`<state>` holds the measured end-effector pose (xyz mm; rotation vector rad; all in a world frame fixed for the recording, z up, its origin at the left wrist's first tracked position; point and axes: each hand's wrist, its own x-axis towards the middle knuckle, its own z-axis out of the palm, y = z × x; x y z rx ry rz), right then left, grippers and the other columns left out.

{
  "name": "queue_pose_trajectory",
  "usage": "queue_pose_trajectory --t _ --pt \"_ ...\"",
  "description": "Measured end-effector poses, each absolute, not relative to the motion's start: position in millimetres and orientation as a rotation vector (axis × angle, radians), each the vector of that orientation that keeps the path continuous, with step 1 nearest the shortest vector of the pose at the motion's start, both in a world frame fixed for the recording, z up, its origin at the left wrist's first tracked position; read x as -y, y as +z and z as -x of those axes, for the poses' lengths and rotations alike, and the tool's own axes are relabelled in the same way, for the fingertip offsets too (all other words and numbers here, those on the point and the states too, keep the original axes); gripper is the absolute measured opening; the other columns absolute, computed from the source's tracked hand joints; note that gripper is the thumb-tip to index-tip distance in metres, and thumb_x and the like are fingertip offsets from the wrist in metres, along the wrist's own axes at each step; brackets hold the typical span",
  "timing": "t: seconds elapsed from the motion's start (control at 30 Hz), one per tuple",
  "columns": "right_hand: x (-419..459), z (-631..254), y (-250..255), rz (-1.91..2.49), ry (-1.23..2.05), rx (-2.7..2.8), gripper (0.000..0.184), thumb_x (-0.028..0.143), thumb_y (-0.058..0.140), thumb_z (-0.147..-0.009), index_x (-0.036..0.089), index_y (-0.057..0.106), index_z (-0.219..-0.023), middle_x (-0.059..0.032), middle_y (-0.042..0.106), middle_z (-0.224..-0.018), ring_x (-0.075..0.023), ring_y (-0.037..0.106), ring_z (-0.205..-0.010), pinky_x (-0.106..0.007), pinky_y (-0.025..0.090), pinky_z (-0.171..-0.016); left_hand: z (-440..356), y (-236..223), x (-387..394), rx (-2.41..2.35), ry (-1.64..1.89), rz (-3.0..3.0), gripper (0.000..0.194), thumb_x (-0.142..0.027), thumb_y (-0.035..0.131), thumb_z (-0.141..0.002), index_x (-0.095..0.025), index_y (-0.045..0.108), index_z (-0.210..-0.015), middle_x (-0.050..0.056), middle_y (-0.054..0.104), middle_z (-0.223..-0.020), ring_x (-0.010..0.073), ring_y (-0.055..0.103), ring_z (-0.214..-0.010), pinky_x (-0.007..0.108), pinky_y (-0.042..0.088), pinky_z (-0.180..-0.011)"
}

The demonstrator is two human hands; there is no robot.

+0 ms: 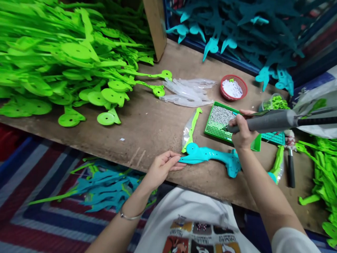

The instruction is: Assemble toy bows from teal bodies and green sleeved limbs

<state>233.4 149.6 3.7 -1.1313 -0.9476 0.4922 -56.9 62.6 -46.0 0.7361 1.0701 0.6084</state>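
Note:
My left hand [163, 167] pinches the pointed left end of a blue plastic piece [207, 154], which lies flat near the table's front edge. From its round end rises a lime-green strip [194, 128] with a clear plastic blade [187, 131] along it. In my right hand [243, 133] is a grey electric screwdriver [273, 120], held nearly level. Its tip is over the green tray [259, 143], where small silver screws [222, 115] are heaped; whether a screw sits on the tip I cannot tell. My right forearm passes close to the blue piece's right end.
Lime-green parts [76, 52] pile high at the left. Clear blades [188, 91] and a red basket [231, 78] of small white pieces lie behind. A crate of blue parts [237, 24] stands at the back. Right of me are a black-handled tool [291, 168] and more green parts [326, 168].

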Motion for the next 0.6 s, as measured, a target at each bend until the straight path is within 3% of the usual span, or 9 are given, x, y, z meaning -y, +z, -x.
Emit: queue_pose_trajectory --t 0.47,0.6 --pt "-160 -233 -13 1.178 0.514 0.962 0.027 0.041 0.076 -0.079 0.022 0.059 -0.090 0.0084 0.056 -0.054 -0.0123 0.056 -0.046 -0.028 0.048 -0.051 57 -49 -60 -1.055 0.645 -0.739 0.040 -0.051 0.075 -0.088 -0.015 0.068 -0.102 0.006 0.078 -0.096 0.0228 0.078 -0.090 0.041 0.064 -0.091" --pt "-161 -234 -10 1.171 0.499 0.983 0.021 0.034 0.074 -0.080 0.022 0.059 -0.087 0.0071 0.058 -0.054 -0.0125 0.055 -0.045 -0.028 0.047 -0.051 57 -50 -59 -1.025 0.643 -0.754 0.041 -0.053 0.073 -0.089 -0.015 0.067 -0.105 0.007 0.078 -0.101 0.0228 0.078 -0.092 0.040 0.064 -0.091"
